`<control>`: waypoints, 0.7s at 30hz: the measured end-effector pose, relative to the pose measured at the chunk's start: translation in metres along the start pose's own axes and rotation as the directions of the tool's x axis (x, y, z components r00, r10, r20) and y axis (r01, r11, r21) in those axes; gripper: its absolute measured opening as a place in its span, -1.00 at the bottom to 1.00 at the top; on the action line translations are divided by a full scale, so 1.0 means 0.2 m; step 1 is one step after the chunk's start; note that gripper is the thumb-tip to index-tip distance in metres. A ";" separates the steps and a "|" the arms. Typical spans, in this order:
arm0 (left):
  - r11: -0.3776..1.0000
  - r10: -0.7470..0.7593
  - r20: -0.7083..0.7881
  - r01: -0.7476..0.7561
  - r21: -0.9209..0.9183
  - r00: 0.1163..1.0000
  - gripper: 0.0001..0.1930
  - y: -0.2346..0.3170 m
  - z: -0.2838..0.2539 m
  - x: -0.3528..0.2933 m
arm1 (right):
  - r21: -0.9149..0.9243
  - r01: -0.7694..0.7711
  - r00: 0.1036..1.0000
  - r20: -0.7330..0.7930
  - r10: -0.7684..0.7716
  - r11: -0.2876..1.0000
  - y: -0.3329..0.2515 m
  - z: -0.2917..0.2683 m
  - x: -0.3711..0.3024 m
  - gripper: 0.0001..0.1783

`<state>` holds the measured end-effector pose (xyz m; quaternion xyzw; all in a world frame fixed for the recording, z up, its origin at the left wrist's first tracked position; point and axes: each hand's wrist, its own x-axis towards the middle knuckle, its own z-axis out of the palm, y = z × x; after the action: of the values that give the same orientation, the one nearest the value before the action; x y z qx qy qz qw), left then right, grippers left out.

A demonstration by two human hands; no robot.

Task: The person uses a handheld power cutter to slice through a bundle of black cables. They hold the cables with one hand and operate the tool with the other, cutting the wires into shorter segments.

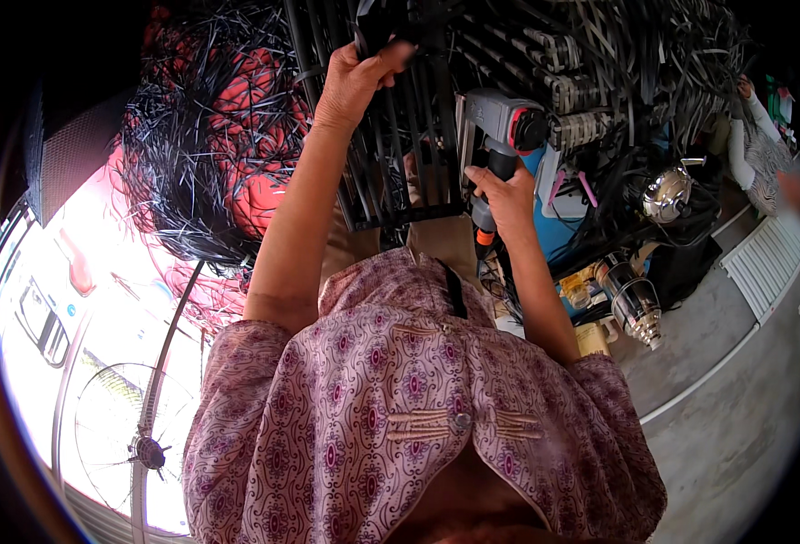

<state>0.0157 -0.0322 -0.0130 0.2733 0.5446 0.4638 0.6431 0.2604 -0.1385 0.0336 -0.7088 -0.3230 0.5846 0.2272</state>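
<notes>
My right hand (507,195) is wrapped round the dark handle of a grey staple gun (500,116) with a red and black cap, its orange fitting pointing down. The gun's upright metal side is beside a black slatted frame (398,150) standing over my lap. Higher up and to the left, my left hand (359,80) is closed at the frame, thumb across, on a black strip (375,23). The strip's lower part is hidden by my fingers. The frame's long bars run away from me, and its near crossbar lies close to my lap.
Tangled black strips over red material (255,195) lie at the left. More black strips (690,54) are heaped at the far right. Pink-handled scissors (586,189), a shiny metal lamp (668,195) and a dark cylinder (631,299) are at my right. A fan (146,451) stands lower left; another person (772,163) is far right.
</notes>
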 end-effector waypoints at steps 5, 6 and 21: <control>0.999 0.023 0.048 -0.021 -0.041 0.999 -0.87 0.00 0.01 0.01 | 0.067 -0.002 1.000 -0.022 0.004 0.998 0.01 0.00 0.00 -0.63; 0.999 0.035 0.063 -0.032 -0.043 0.997 -0.87 -0.01 0.01 0.01 | 0.080 -0.008 0.999 -0.032 0.011 0.997 0.00 0.00 0.00 -0.64; 0.934 -0.123 0.183 0.052 0.354 0.975 -0.69 0.09 -0.02 -0.03 | 0.099 0.000 1.000 -0.008 0.000 0.995 0.00 0.00 0.02 -0.56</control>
<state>0.0059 -0.0303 0.0041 0.4034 0.5612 0.3012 0.6570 0.2604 -0.1346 0.0311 -0.6990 -0.2927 0.5970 0.2634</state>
